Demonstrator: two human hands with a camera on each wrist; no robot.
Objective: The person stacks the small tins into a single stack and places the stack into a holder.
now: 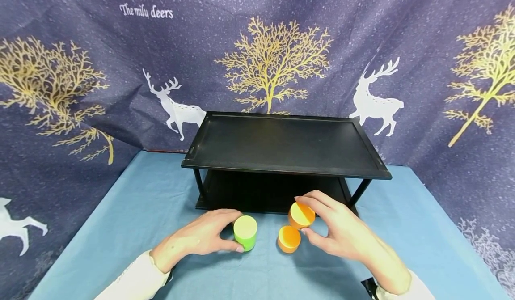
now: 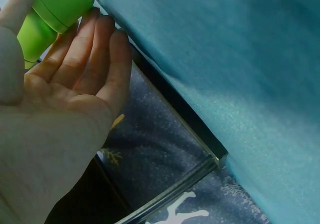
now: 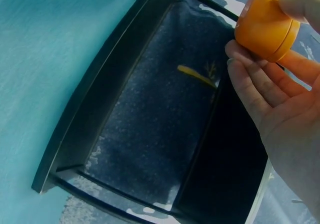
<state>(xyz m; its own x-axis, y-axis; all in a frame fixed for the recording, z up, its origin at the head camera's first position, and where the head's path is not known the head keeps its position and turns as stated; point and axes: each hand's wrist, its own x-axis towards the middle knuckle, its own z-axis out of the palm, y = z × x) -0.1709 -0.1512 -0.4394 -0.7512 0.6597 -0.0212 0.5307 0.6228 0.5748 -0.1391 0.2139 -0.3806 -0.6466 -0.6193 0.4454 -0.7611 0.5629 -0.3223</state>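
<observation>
My left hand (image 1: 207, 232) grips green round containers (image 1: 245, 230) between thumb and fingers, just in front of the black rack. The left wrist view shows two green pieces (image 2: 65, 6), one on top of the other, beside the slightly bent fingers. To the right, my right hand (image 1: 335, 224) pinches an orange round container (image 1: 301, 215) between thumb and fingertips. A thin seam near one end of that orange container (image 3: 265, 26) is visible from the right wrist. Close beside it, a second orange container (image 1: 289, 239) sits on the blue cloth.
A black two-tier rack (image 1: 281, 145) stands behind the hands, its upper shelf overhanging the lower shelf (image 1: 257, 192). Blue cloth (image 1: 149, 192) covers the table. A dark curtain (image 1: 193, 36) with trees and deer hangs behind.
</observation>
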